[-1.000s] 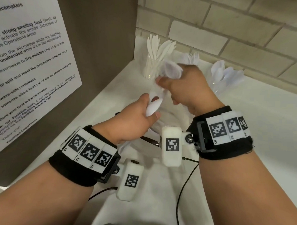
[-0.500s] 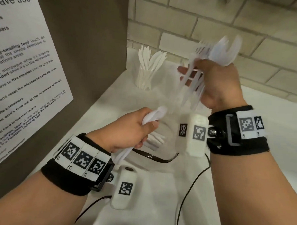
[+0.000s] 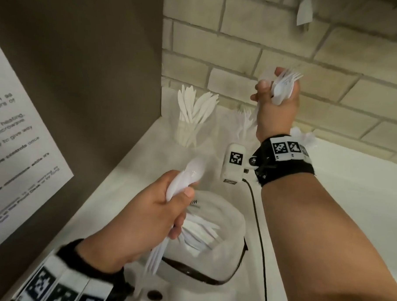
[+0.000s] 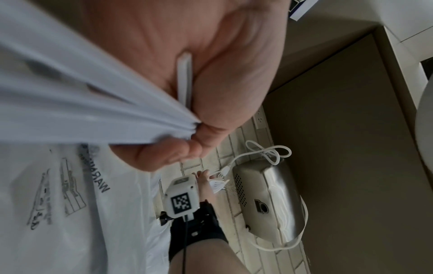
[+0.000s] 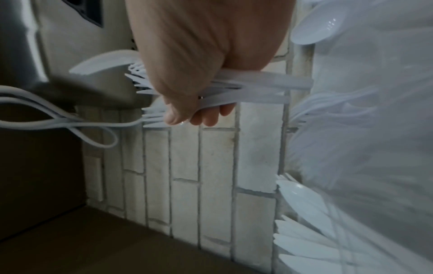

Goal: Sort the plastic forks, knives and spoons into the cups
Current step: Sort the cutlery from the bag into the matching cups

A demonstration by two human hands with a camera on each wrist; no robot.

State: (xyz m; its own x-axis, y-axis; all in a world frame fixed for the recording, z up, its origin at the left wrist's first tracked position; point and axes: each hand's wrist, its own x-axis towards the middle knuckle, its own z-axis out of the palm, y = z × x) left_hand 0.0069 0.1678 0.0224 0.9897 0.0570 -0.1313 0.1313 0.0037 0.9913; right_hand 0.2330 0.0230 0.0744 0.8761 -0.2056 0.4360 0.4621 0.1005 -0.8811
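- The right hand [image 3: 277, 108] is raised in front of the brick wall [image 3: 345, 93], at about one o'clock from the left hand; its fingers are curled tight round a mixed bundle of white forks [image 3: 287, 82], tines fanning out past the thumb; at least one spoon bowl shows in the bundle
- The left hand [image 3: 144, 218] is low at seven o'clock in the head view, fist wrapped round a bunch of white spoons [image 3: 187, 175], bowls up, handles sticking out below the fist
- Just beside the left hand, at its four o'clock, an open plastic bag [image 3: 224, 219] lies on the white counter [image 3: 350, 202] with more cutlery inside
- At twelve o'clock, near the wall, a clear cup of knives [image 3: 194, 118] stands upright; a cup of forks [image 3: 244, 122] stands just beside it at three o'clock, partly hidden by the right wrist
- A printed notice [image 3: 15, 153] hangs on the brown panel at nine o'clock
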